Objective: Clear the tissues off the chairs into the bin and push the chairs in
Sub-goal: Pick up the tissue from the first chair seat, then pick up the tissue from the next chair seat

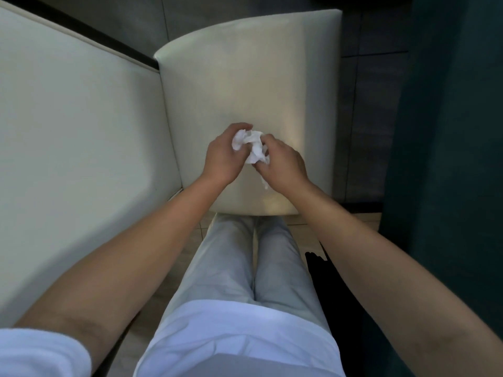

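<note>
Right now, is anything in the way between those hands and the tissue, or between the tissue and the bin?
Nothing: the left hand and right hand already hold the crumpled tissue above the chair seat. No bin is in view, so that path cannot be judged.

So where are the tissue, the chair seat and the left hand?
tissue (251, 146), head view, its crumpled middle.
chair seat (245, 77), head view, bare cushion.
left hand (223, 159), head view, its back.
</note>
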Available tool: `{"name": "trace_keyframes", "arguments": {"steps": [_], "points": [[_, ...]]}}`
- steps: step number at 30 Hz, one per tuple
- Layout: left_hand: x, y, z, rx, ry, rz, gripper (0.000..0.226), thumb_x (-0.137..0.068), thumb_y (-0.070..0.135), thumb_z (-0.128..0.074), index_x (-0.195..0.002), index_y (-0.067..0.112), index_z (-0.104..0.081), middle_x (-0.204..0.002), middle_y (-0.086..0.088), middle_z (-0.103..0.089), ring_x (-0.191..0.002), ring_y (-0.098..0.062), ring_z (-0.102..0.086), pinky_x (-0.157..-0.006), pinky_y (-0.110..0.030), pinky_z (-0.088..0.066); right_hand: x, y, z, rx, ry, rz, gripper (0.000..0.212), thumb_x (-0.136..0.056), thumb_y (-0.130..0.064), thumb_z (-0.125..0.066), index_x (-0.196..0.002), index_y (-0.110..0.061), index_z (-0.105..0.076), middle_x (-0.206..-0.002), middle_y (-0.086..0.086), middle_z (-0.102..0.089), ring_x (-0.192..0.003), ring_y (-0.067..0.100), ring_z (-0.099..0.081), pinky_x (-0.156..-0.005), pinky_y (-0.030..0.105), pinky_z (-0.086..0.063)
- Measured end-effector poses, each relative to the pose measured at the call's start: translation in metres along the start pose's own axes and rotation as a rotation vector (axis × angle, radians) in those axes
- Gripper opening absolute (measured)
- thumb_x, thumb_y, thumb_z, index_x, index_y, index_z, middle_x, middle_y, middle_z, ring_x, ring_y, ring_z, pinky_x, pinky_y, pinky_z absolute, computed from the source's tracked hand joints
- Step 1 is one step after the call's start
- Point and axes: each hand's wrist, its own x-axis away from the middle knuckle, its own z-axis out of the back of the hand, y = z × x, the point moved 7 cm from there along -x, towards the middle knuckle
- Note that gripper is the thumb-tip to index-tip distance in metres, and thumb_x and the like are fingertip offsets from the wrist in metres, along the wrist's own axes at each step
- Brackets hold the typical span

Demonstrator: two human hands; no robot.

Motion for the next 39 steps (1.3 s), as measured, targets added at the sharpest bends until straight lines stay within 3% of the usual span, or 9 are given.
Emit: {"name": "trace_keyframes", "arguments": {"steps": [8, 13, 16, 21, 25, 31, 34, 36, 39], "points": [[0.026, 0.009, 0.025, -0.212, 0.055, 0.028, 0.035, -0.089, 0.058, -0.068, -0.076, 0.026, -0.061, -0.071, 0.012, -0.063, -0.068, 0.0, -0.056, -0.058, -0.022, -0.037, 0.047, -0.004, 0.053, 0.123, 0.147, -0.094, 0.036, -0.104, -0.043, -0.044, -0.085, -0.015, -0.051, -0.091, 0.004, -0.059, -0.081, 0.029, -0.054, -0.067, 0.035, -0.032], [0.07, 0.052, 0.05, -0.083, 0.099, 0.001, 0.059, -0.097, 0.057, -0.054, -0.063, 0.011, -0.043, -0.057, 0.0, -0.046, -0.055, -0.02, -0.056, -0.055, -0.035, -0.045, 0.102, -0.02, 0.1, -0.116, 0.203, -0.133, 0.008, -0.096, -0.019, -0.047, -0.099, -0.015, -0.053, -0.089, 0.005, -0.066, -0.083, 0.034, -0.066, -0.069, 0.038, -0.05], [0.102, 0.084, 0.061, 0.066, 0.098, -0.041, 0.052, -0.098, 0.045, -0.066, -0.066, 0.006, -0.05, -0.064, -0.01, -0.054, -0.056, -0.021, -0.072, -0.052, -0.045, -0.061, 0.142, -0.037, 0.129, -0.234, 0.227, -0.055, 0.044, -0.094, -0.003, -0.044, -0.117, -0.036, -0.062, -0.102, -0.002, -0.071, -0.065, 0.023, -0.07, -0.059, 0.032, -0.058], [0.167, 0.141, 0.094, -0.037, 0.181, -0.216, 0.045, -0.092, 0.048, -0.073, -0.07, 0.009, -0.071, -0.055, 0.001, -0.065, -0.044, -0.014, -0.063, -0.049, -0.025, -0.049, 0.207, -0.069, 0.17, -0.287, 0.28, 0.114, 0.03, -0.096, -0.016, -0.061, -0.092, -0.042, -0.074, -0.09, -0.014, -0.076, -0.05, 0.021, -0.069, -0.037, 0.031, -0.053], [0.23, 0.187, 0.14, -0.188, 0.392, -0.377, 0.038, -0.088, 0.05, -0.076, -0.078, 0.013, -0.079, -0.076, 0.0, -0.067, -0.07, -0.019, -0.06, -0.064, -0.033, -0.042, 0.26, -0.118, 0.208, -0.173, 0.432, 0.279, 0.004, -0.092, -0.033, -0.071, -0.092, -0.032, -0.075, -0.081, -0.012, -0.073, -0.075, 0.016, -0.07, -0.062, 0.04, -0.059], [0.309, 0.228, 0.22, -0.201, 0.631, -0.545, 0.054, -0.096, 0.061, -0.058, -0.06, 0.024, -0.075, -0.089, 0.012, -0.065, -0.074, -0.007, -0.061, -0.071, -0.028, -0.045, 0.326, -0.185, 0.247, -0.022, 0.712, 0.432, 0.057, -0.102, -0.048, -0.056, -0.059, -0.02, -0.03, -0.053, -0.005, -0.035, -0.052, 0.015, -0.035, -0.054, 0.036, -0.03], [0.345, 0.243, 0.256, -0.2, 0.776, -0.66, 0.055, -0.099, 0.055, -0.059, -0.055, 0.023, -0.071, -0.09, 0.013, -0.07, -0.066, -0.004, -0.06, -0.066, -0.026, -0.043, 0.345, -0.211, 0.253, 0.017, 0.78, 0.466, 0.059, -0.107, -0.043, -0.048, -0.057, -0.018, -0.028, -0.051, -0.005, -0.033, -0.049, 0.017, -0.033, -0.053, 0.038, -0.033], [0.363, 0.247, 0.279, -0.203, 0.813, -0.712, 0.04, -0.097, 0.052, -0.064, -0.074, 0.023, -0.08, -0.103, 0.009, -0.074, -0.076, -0.005, -0.066, -0.071, -0.028, -0.049, 0.351, -0.225, 0.252, 0.006, 0.79, 0.517, 0.048, -0.108, -0.038, -0.046, -0.066, -0.018, -0.055, -0.058, -0.007, -0.053, -0.052, 0.013, -0.048, -0.06, 0.04, -0.048], [0.384, 0.243, 0.311, -0.293, 0.85, -0.773, 0.039, -0.092, 0.049, -0.072, -0.119, 0.02, -0.076, -0.13, 0.002, -0.069, -0.113, -0.017, -0.068, -0.091, -0.037, -0.056, 0.361, -0.251, 0.244, 0.08, 0.829, 0.581, 0.03, -0.104, -0.021, -0.049, -0.125, -0.033, -0.067, -0.09, -0.014, -0.07, -0.063, 0.006, -0.056, -0.07, 0.033, -0.052]]}}
